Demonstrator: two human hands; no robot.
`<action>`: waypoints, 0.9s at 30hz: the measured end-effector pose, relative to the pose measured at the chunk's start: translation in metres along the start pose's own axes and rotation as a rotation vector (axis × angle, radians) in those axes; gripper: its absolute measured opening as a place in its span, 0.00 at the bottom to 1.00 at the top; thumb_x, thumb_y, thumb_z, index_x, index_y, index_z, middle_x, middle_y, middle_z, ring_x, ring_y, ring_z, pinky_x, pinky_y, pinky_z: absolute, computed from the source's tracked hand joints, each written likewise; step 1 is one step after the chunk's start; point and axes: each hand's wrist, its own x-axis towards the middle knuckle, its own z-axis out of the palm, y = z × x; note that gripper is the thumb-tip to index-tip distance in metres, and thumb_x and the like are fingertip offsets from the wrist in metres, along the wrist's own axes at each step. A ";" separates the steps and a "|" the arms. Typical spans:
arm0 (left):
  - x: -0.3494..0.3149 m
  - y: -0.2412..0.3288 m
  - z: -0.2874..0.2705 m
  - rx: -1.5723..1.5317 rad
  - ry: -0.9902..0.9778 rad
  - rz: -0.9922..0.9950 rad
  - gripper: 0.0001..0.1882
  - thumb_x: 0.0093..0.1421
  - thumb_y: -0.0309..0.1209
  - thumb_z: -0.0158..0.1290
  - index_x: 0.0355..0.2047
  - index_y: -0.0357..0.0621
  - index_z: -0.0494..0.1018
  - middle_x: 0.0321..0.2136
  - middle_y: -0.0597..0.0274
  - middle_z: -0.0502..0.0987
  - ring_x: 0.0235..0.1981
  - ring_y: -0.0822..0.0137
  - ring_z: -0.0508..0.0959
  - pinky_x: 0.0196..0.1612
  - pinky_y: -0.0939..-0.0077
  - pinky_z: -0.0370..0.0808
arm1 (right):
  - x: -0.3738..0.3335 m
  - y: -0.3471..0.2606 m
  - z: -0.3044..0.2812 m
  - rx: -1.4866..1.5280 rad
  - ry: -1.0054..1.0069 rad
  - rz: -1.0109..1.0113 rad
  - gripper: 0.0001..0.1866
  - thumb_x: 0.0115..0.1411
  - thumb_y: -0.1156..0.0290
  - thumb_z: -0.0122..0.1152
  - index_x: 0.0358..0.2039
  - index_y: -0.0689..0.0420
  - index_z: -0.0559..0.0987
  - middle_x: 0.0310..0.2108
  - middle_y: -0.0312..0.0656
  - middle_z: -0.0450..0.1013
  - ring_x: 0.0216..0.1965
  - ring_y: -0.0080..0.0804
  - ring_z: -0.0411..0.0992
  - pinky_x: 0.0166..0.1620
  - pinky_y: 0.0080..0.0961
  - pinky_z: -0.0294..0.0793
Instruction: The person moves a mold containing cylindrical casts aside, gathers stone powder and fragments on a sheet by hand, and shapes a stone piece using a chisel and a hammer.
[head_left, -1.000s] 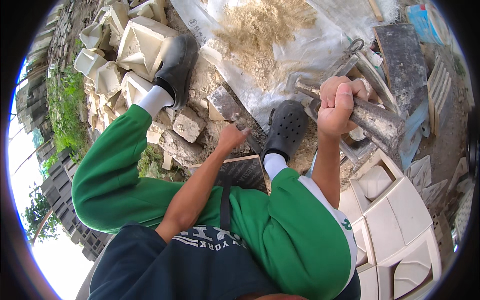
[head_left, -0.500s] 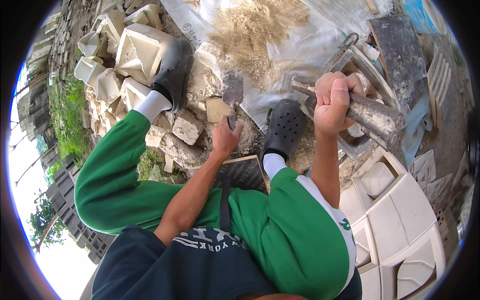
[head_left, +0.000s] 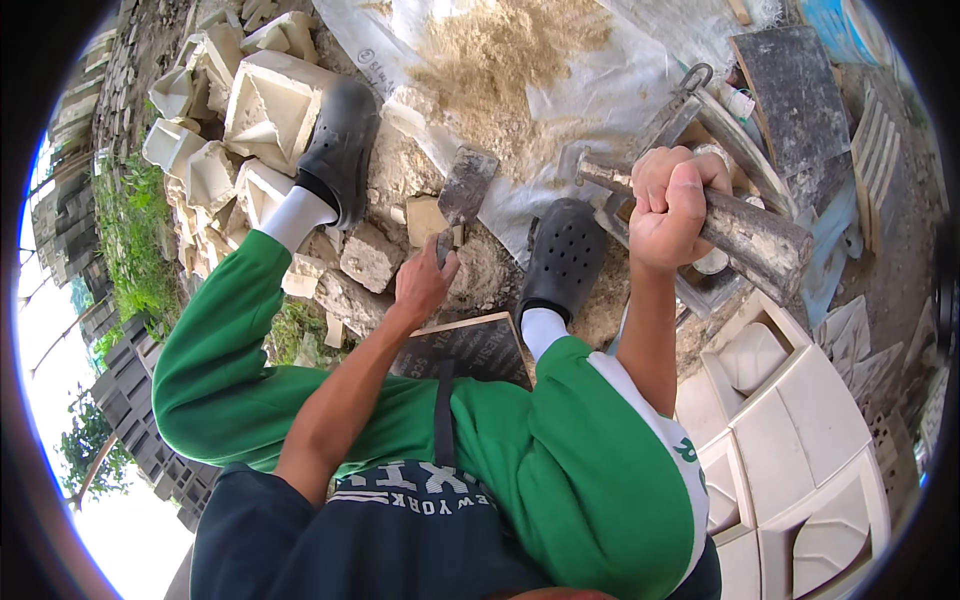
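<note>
Trowel [head_left: 462,190] handle sits in the left hand [head_left: 422,285] grip; right hand [head_left: 668,205] clenches a grey bar [head_left: 745,235].

trowel handle: the grip of the grey flat-bladed metal trowel [head_left: 462,190] is hidden inside the left hand [head_left: 422,285]
hammer shaft: the right hand [head_left: 668,205] covers the middle of the thick weathered wooden hammer handle [head_left: 752,238]
hammer head: too dim to tell beside the right hand
dark rectangular board [head_left: 468,347]: its lower edge is hidden by the green trouser legs [head_left: 560,470]
</note>
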 end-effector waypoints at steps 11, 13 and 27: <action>0.050 -0.018 -0.022 0.081 -0.045 0.253 0.21 0.63 0.41 0.47 0.49 0.38 0.63 0.30 0.37 0.77 0.32 0.38 0.77 0.37 0.49 0.74 | 0.002 -0.002 -0.015 0.174 0.046 0.026 0.11 0.54 0.72 0.47 0.18 0.56 0.59 0.11 0.35 0.54 0.14 0.20 0.48 0.18 0.22 0.53; 0.050 -0.018 -0.018 0.046 -0.038 0.264 0.22 0.63 0.41 0.47 0.50 0.38 0.62 0.30 0.37 0.77 0.32 0.38 0.77 0.36 0.49 0.74 | 0.001 -0.003 -0.016 0.222 -0.069 -0.007 0.11 0.55 0.72 0.46 0.18 0.56 0.58 0.11 0.35 0.54 0.14 0.21 0.49 0.18 0.22 0.53; 0.048 -0.017 -0.019 -0.086 -0.038 0.246 0.21 0.65 0.41 0.47 0.50 0.40 0.60 0.26 0.35 0.77 0.30 0.35 0.77 0.34 0.46 0.73 | 0.013 -0.004 0.085 0.118 -0.292 0.086 0.12 0.57 0.72 0.41 0.17 0.54 0.57 0.11 0.34 0.52 0.13 0.22 0.46 0.20 0.26 0.50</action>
